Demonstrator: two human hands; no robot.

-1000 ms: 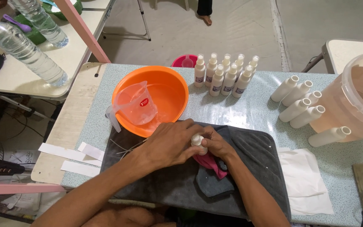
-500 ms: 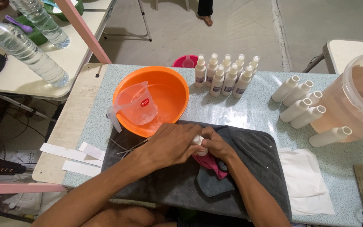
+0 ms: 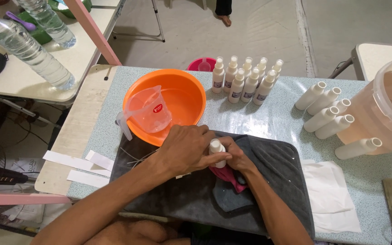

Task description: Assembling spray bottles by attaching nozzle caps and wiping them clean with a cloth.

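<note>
Both my forearms come in from the bottom edge and meet at centre. My left hand (image 3: pixel 188 149) lies palm down, fingers curled over toward the right. My right hand (image 3: pixel 233 156) is tucked just beside it, fingers closed, touching the left. Wrists low, both arms bare.

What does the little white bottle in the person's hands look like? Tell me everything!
The small white bottle looks like plastic, with a rounded white cap on top. It stands about upright over a dark grey towel on the table. The left hand wraps over its side, and the right hand holds it from the other side with a pink cloth beneath. Most of its body is hidden by fingers.
</note>
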